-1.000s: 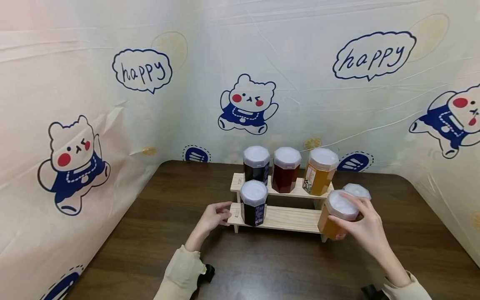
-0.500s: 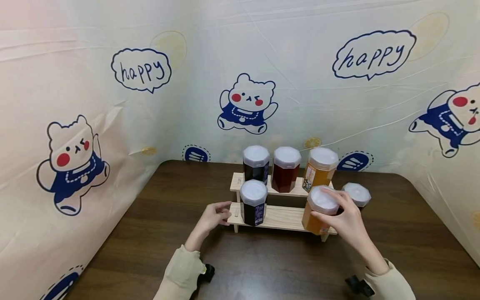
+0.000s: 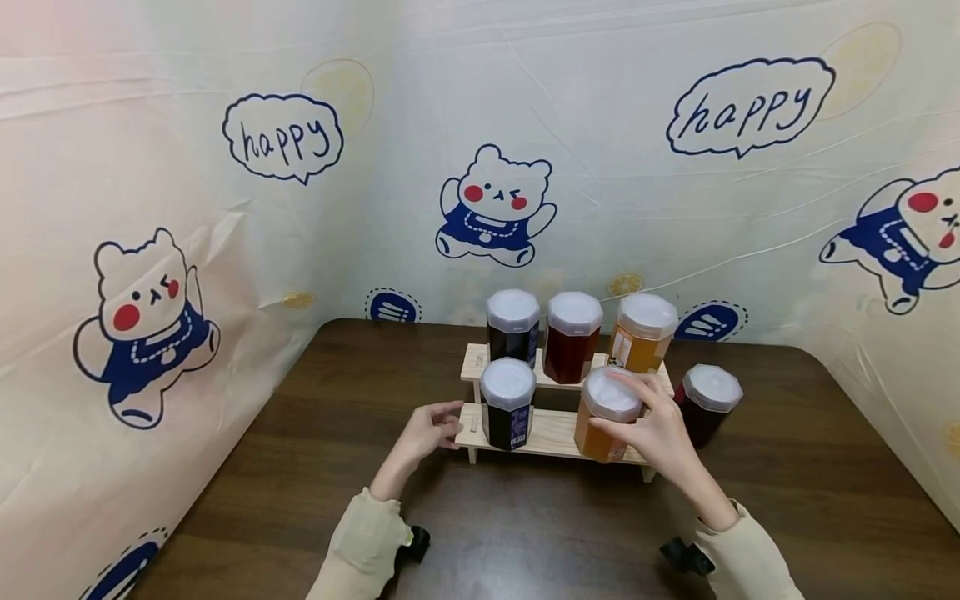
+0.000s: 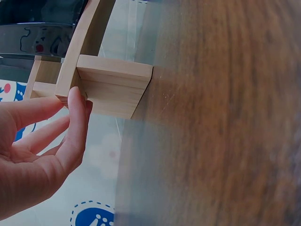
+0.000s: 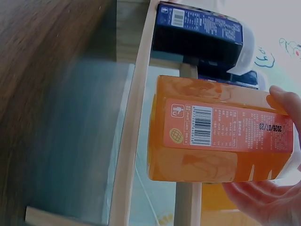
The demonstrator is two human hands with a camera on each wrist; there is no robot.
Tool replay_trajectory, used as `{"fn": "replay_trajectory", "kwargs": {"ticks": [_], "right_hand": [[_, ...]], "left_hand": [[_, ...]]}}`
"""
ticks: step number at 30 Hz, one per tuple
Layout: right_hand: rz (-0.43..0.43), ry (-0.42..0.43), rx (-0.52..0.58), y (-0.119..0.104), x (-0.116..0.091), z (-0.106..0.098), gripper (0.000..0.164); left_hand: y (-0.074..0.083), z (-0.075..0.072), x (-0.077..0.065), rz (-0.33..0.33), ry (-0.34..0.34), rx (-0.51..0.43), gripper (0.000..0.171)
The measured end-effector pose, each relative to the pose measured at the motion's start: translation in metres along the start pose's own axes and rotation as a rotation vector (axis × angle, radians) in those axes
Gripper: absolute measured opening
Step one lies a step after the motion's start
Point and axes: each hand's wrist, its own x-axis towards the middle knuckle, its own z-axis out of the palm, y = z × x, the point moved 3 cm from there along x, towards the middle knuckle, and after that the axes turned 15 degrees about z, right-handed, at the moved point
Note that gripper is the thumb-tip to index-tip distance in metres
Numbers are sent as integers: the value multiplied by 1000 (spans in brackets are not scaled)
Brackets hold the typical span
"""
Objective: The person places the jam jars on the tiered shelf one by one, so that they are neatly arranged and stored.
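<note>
My right hand [image 3: 654, 421] grips an orange jar [image 3: 596, 433] with a frosted lid, thumb on one side and fingers on the other. The jar is over the lower step of a two-tier wooden rack [image 3: 558, 425]. In the right wrist view, its label [image 5: 228, 127] faces the camera and its base is near the board's front edge. My left hand [image 3: 420, 433] pinches the left end of the lower board between thumb and fingers, clearly seen on the wood [image 4: 70, 70] in the left wrist view. A dark jar [image 3: 508, 417] stands on the lower step's left part.
On the upper step stand a dark jar [image 3: 513, 325], a red-brown jar [image 3: 572, 350] and a yellow-orange jar [image 3: 641, 337]. Another dark jar [image 3: 705, 408] sits on the brown table [image 3: 525, 525] to the rack's right. A printed cloth [image 3: 375, 233] hangs behind.
My right hand has carried the orange jar leftward from the rack's right end to over the lower step, uncovering the dark jar on the table. The left hand stays in place.
</note>
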Motion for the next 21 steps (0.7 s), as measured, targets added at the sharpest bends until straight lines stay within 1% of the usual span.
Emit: {"fn": "replay_trajectory", "kwargs": {"ticks": [5,14,21], "right_hand": [[10,-29,27,-3,2,8,57],[21,-71,64,-8,6,21,57],[29,-92,83,-9,8,30,56]], "left_hand": [[-2,-1,2,3,-12,-9,39],[3,1,-1,7,8,2,38],[2,1,-1,11,5,7,38]]}}
